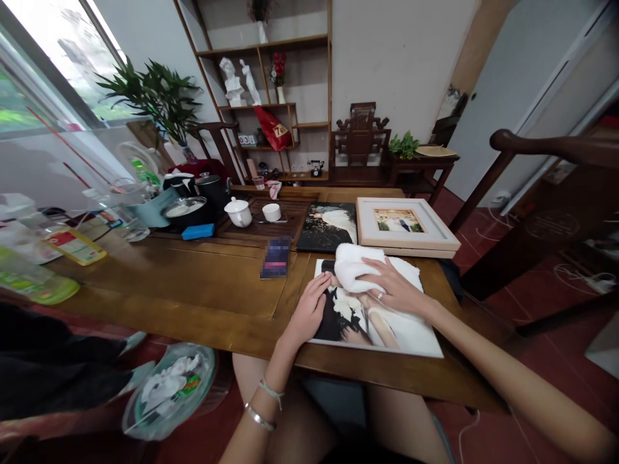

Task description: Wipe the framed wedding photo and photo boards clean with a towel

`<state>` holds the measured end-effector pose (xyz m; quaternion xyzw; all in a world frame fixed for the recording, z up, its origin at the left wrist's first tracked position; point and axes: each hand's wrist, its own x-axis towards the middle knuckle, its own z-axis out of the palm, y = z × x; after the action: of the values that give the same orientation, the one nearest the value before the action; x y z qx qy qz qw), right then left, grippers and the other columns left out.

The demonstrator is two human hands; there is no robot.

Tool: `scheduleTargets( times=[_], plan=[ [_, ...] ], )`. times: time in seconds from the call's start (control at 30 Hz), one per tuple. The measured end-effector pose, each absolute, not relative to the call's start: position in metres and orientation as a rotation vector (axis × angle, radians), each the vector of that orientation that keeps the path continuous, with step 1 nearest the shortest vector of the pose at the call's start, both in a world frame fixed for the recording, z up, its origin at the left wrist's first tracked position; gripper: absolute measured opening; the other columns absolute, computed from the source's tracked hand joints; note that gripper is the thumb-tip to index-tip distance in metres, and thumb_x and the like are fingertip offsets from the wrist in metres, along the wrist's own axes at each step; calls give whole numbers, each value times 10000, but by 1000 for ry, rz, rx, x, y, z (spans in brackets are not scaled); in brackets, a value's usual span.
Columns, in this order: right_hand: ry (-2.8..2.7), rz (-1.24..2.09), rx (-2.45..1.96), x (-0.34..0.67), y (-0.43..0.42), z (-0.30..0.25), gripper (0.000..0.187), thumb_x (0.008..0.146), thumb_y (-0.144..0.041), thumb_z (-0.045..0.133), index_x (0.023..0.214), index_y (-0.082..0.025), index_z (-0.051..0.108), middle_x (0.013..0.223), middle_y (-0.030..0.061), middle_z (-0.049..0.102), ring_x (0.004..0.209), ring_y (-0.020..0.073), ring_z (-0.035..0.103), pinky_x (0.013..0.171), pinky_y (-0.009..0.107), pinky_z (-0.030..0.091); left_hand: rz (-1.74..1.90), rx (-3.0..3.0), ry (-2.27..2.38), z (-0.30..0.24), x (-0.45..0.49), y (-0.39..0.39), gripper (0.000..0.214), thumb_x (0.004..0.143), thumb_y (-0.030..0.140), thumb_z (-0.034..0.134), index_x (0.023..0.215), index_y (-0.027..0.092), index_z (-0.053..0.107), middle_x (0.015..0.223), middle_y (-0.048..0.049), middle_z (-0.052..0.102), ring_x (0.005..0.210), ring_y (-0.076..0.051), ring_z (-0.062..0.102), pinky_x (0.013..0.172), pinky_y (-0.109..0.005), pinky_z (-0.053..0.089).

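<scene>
A photo print panel lies flat near the table's front edge, showing a black-and-white bouquet and part of a figure in white. My left hand rests on its left edge, fingers stretched out and holding nothing. Bunched under my right hand is a white towel, pressed onto the upper part of the panel. A ring shows on that hand. The towel and hand cover part of the picture.
Behind the panel lie a dark photo panel and a pale framed photo. A phone sits to the left, near a lidded white cup and a blue sponge. Bottles crowd the far left; a trash bin stands below.
</scene>
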<state>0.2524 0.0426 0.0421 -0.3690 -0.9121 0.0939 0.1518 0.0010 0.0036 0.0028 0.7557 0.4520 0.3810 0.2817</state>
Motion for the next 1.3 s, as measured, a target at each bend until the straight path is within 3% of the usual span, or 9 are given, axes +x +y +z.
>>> scheduleTargets(
  times=[0.33,0.53,0.73,1.1,1.3],
  plan=[
    [-2768,458,-928,224,-60,53,509,676,-82,488,1114,-298,632,1518,19,313,1419,339,109,1038,724,39,1027,2027,1135,3,-1,5,428,914,232,439,1335,215,512,1441,-97,452,1369,-234,351,1149,-461,271],
    [-2815,524,-697,250,-32,48,366,819,-191,515,1164,-272,605,1495,46,359,1412,280,186,1103,629,-19,1042,2034,1157,0,0,5,425,932,231,406,1347,219,495,1439,-85,458,1372,-220,346,1157,-462,259],
    [-2583,439,-997,271,29,40,320,941,-303,426,1210,-260,594,1453,102,417,1405,267,219,1115,611,39,1037,2029,1200,2,2,3,427,948,200,341,1349,216,486,1452,-77,438,1378,-191,338,1171,-448,239],
    [-2810,636,-699,241,-65,60,301,850,-196,498,1111,-269,629,1521,25,307,1425,284,134,1103,634,-27,1022,2074,1104,-1,-2,5,450,932,219,408,1379,248,453,1471,-83,413,1392,-216,312,1152,-475,264],
    [-2722,586,-793,260,-18,50,293,916,-259,455,1171,-253,598,1476,82,385,1416,246,186,1122,597,11,1017,2051,1187,1,0,4,420,943,214,375,1345,224,494,1444,-81,450,1375,-210,341,1161,-467,251]
  ],
)
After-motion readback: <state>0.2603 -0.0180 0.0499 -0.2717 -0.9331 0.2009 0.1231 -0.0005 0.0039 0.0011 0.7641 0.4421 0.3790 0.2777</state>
